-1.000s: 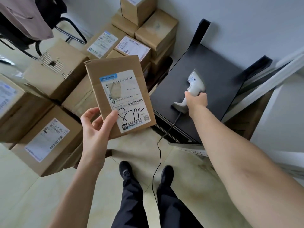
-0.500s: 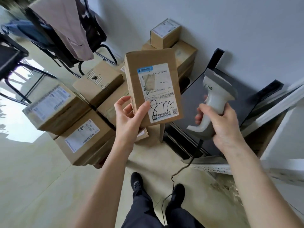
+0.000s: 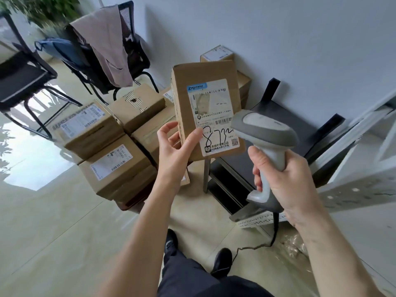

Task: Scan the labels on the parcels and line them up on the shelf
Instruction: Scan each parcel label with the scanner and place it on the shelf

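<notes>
Left hand (image 3: pixel 174 151) gripped the flat brown cardboard parcel (image 3: pixel 206 108) upright by its lower left edge. Right hand (image 3: pixel 285 183) clenched the grey handheld scanner (image 3: pixel 264 133), overlapping the parcel's right edge above the black shelf (image 3: pixel 300 129).

Brown cardboard parcel (image 3: pixel 205 99), white label (image 3: pixel 214 116) with a blue strip, black barcode and black handwritten digits. Scanner (image 3: pixel 265 142) just right of the parcel is grey on top, whitish handle. Shelf (image 3: pixel 300 129) behind the parcel is black, the draped cloth (image 3: pixel 107 48) pinkish-beige.
</notes>
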